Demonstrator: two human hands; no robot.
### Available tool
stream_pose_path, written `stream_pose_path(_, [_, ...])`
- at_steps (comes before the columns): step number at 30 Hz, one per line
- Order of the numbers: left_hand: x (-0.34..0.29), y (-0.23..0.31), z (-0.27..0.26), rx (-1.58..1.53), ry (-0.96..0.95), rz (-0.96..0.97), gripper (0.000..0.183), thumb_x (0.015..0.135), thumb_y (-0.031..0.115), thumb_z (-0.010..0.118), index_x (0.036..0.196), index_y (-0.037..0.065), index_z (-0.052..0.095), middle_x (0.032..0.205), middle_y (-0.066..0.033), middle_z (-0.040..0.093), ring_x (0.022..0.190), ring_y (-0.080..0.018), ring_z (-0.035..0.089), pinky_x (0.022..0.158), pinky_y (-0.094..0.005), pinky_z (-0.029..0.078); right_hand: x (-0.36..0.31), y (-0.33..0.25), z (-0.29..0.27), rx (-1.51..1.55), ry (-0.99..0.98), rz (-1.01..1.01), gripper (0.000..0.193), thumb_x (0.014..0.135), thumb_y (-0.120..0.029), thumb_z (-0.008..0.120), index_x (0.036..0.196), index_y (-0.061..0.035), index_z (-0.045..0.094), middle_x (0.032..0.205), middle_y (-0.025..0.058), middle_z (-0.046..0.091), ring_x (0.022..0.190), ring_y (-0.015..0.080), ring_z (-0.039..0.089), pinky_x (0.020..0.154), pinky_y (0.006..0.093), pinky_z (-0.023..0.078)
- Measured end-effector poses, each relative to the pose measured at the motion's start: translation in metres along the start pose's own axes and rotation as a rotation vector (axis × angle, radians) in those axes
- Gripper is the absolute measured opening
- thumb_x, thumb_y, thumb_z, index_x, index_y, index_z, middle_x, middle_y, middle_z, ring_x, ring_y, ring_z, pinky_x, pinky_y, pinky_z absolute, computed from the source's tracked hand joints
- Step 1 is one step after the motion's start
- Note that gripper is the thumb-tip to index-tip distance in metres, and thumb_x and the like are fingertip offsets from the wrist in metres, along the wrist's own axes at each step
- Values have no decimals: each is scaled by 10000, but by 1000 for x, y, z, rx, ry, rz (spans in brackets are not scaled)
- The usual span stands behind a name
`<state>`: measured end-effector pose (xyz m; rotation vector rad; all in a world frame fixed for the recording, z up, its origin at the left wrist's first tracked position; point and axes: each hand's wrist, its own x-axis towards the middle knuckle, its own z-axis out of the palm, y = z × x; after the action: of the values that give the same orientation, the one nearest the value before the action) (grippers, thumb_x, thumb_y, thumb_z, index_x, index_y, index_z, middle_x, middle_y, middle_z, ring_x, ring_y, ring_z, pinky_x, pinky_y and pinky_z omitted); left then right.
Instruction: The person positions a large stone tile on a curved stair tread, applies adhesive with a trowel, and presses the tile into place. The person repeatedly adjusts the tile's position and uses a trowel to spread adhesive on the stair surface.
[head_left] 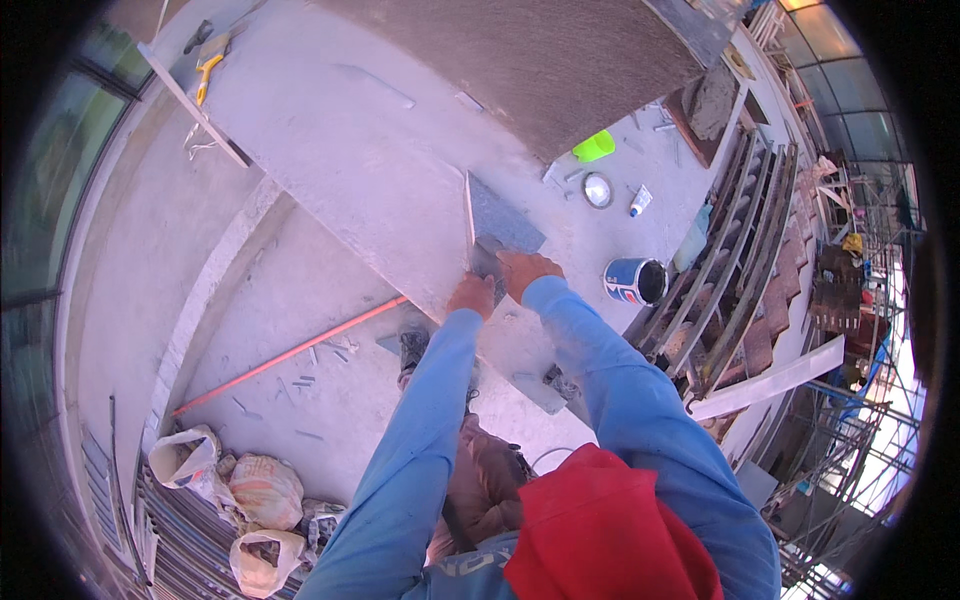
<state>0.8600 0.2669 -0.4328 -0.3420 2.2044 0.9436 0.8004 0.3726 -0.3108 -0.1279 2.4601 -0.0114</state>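
The left hand [473, 295] and the right hand [530, 272] are working close together in front of the body, both arms reaching forward. Each is curling its fingers inward, and the two appear to be gripping a dark tool [487, 262] from either side; neither is standing open. The exact finger contact is showing too small to confirm, and the kind of tool cannot be told.

The slab [505, 215], blue-grey and roughly triangular, is lying just beyond the hands on a pale platform [400, 200], its pale edge facing left. The tool is overlapping its near end; whether it is actually touching there cannot be verified.

In this inspector's judgement, the step in hand is working the slab's near end or edge with the tool. The next move is calling for a firm two-handed hold, a steady slab, and fingers staying behind the tool.

To the right, an open blue can [635, 282] is resting well apart from the slab. Farther up, a tube [640, 202], a round tin [597, 190] and a green cup [594, 146] are lying near a large brown panel [530, 60].
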Motion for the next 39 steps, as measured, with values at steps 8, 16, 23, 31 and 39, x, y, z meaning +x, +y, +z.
stream_pose_path(8, [8,-1,-3,-26,-2,-25,584,1022,489,411,1256,-38,499,1244,-262,638,1142,-424,633,987,-527,485,15,-6,-4,55,4,23,403,1002,-386,455,1385,-333,569,1321,90,636,1227,338,587,1052,490,452])
stream_pose_path(16, [-4,4,-5,-67,12,-64,578,1023,474,426,1270,-46,480,1242,-278,630,1144,-430,628,982,-531,486,17,-4,9,-6,-45,35,398,1019,-388,414,1379,-340,576,1297,99,649,1185,371,606,1011,475,479])
stream_pose_path(23, [-2,5,-7,-75,3,-61,586,1019,481,431,1285,-39,473,1222,-282,634,1148,-429,623,978,-525,487,81,57,14,642,282,-35,449,1039,-424,389,1048,-58,650,989,152,716,889,341,695,862,497,536])
stream_pose_path(31, [-6,-9,3,-116,-33,10,600,1015,497,444,1279,-41,470,1155,-289,658,1096,-450,635,941,-532,497,95,9,102,381,193,-327,497,1082,-391,321,1120,22,595,829,164,699,590,305,647,545,467,515])
stream_pose_path(39, [-24,1,-12,-145,66,71,542,1016,430,483,1273,-46,456,1075,-347,644,1009,-539,621,860,-590,502,7,119,39,1438,74,218,413,1026,-416,495,1193,-69,647,819,69,652,514,147,582,428,305,469])
